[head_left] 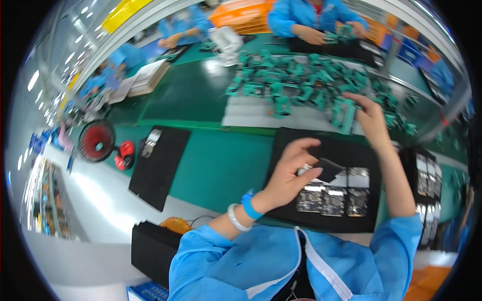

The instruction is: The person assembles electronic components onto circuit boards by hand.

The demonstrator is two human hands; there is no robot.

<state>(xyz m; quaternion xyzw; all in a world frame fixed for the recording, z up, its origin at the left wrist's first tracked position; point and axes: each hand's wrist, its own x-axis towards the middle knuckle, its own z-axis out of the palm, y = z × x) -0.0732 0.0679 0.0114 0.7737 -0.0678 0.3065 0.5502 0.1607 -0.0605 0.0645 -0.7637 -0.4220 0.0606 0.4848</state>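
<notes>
My left hand (291, 173), with a white bangle and blue band at its wrist, hovers over a black mat (288, 210). Its index finger is raised; the thumb and another finger close at the edge of a small black flat piece (329, 170). Under that piece lie circuit boards (333, 201) with silvery upper parts, side by side on the mat. My right hand (370, 118) reaches farther out, the index finger over the top of a green plastic fixture (343, 114) and its thumb mostly hidden. The fixture sits at the near edge of a pile of similar fixtures (306, 78).
A second black mat (160, 165) with one board lies left, beside a fan (97, 142). More boards (427, 175) stand in rows at right. Across the bench a co-worker's hands (311, 35) handle green fixtures. A metal post (442, 123) rises at right. Papers (145, 79) lie far left.
</notes>
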